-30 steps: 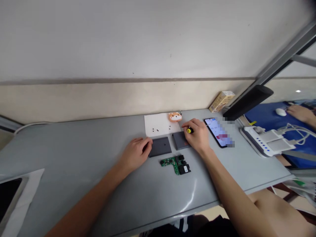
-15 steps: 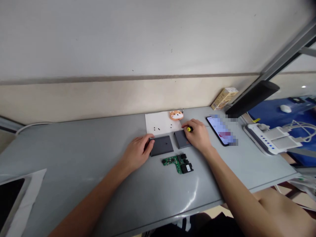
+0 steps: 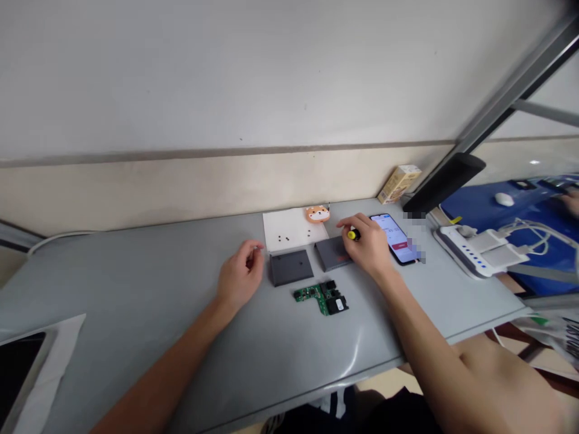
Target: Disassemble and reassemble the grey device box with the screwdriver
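My left hand (image 3: 239,274) hovers just left of a dark grey flat cover (image 3: 290,266), fingers loosely curled and holding nothing I can see. My right hand (image 3: 368,246) is closed on a small screwdriver with a yellow end (image 3: 352,234), beside a second dark grey cover (image 3: 333,253). A green circuit board (image 3: 322,296) lies in front of the two covers. Behind them, a white sheet of paper (image 3: 292,229) carries several tiny dark screws (image 3: 283,239).
The grey table (image 3: 136,289) runs along a wall. An orange animal-face item (image 3: 318,213), a lit phone (image 3: 395,237), a small yellow carton (image 3: 398,182), a black lamp head (image 3: 446,179) and a white multi-port hub (image 3: 477,256) sit to the right. Another person's hand (image 3: 570,202) shows far right.
My left hand has lifted off the left cover and drawn back to the left. My right hand has shifted slightly right with the screwdriver, uncovering the right cover.
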A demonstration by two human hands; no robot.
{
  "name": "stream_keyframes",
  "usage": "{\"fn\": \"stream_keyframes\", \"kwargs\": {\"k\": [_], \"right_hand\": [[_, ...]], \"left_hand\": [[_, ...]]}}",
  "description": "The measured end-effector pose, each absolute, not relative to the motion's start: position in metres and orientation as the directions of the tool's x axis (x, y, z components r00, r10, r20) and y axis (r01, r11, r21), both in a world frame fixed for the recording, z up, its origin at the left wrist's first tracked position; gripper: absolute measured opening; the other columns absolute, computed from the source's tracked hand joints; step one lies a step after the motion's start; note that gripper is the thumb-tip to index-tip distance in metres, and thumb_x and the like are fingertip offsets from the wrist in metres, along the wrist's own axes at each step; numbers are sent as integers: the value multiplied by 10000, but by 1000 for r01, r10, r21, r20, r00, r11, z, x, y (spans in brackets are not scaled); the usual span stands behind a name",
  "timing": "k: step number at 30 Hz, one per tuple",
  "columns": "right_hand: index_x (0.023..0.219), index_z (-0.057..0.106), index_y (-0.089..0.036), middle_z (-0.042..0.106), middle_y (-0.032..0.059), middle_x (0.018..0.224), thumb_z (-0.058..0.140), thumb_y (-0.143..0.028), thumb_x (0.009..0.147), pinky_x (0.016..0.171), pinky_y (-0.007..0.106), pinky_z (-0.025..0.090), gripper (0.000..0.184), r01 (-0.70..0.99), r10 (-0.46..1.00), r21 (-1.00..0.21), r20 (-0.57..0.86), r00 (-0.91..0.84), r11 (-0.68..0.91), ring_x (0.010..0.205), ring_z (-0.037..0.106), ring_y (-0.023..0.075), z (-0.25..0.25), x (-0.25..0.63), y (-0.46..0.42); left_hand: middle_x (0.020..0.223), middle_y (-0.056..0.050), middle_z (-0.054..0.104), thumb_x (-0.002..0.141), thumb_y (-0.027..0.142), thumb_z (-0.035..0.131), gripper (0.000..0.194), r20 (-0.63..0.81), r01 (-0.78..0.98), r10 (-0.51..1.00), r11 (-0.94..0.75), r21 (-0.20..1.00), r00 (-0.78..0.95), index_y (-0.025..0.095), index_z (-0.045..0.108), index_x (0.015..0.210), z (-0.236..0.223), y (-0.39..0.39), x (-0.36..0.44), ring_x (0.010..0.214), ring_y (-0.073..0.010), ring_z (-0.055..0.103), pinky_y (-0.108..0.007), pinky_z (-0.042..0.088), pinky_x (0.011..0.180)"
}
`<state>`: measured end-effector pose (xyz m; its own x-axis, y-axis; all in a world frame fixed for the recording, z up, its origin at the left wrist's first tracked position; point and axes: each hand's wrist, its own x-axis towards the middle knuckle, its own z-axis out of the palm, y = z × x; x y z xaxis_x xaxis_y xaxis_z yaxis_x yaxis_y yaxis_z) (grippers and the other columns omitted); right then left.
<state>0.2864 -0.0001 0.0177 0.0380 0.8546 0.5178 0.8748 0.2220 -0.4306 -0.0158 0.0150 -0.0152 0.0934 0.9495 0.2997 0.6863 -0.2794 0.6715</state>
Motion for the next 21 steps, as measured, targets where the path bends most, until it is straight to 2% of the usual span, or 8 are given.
{"fn": "stream_keyframes", "kwargs": {"k": [2,4,6,8,11,16,21], "right_hand": [[989,729,-237,730,39,948,547,-108,917,787,362,496,235,850,846,-433,533,-26,300,839,682,208,24,283,-24],[1060,728,-258,735,41,1073,569,-142,945,827,360,517,228,808,846,-416,502,-178,417,921,700,199,23,279,-52],[1216,696,-282,703,63,1248,607,-256,979,878,385,538,254,790,839,-358,429,-335,498,1049,698,222,19,275,-77],[1308,658,-306,651,75,1376,620,-389,988,928,430,551,333,795,853,-328,314,-418,510,1120,681,249,14,274,-94],[1353,626,-307,624,78,1425,598,-500,986,967,477,553,416,811,873,-325,180,-453,487,1132,671,261,12,275,-102],[1427,563,-268,618,101,1439,655,-539,939,1000,501,548,566,801,874,-355,128,-469,482,1166,664,283,12,274,-99],[1291,654,-291,666,69,1377,648,-425,964,1004,492,532,353,744,834,-391,145,-532,542,1166,681,270,31,272,-95]], "left_hand": [[630,53,558,902,270,491,146,330,701,942,-278,657,63,213,620,938,-15,16,-18,540,-111,494,-242,348,583],[585,58,484,876,226,462,143,390,706,919,-311,636,53,211,593,823,-14,15,-20,519,-107,442,-246,322,573],[554,55,403,859,192,426,187,455,701,889,-361,615,60,207,547,717,-13,15,-22,509,-109,396,-258,298,566],[546,47,366,855,180,406,218,486,690,871,-393,608,68,205,507,663,-13,15,-23,509,-114,381,-272,282,563],[546,43,348,861,179,392,222,484,669,873,-396,629,62,209,469,655,-14,16,-24,512,-125,370,-289,271,562],[602,29,366,860,140,364,209,489,592,870,-430,682,69,221,387,670,-12,17,-24,565,-142,382,-299,293,589],[720,-1,422,860,100,347,201,537,523,834,-517,678,128,229,341,705,-5,14,-23,679,-160,430,-303,350,667]]}}
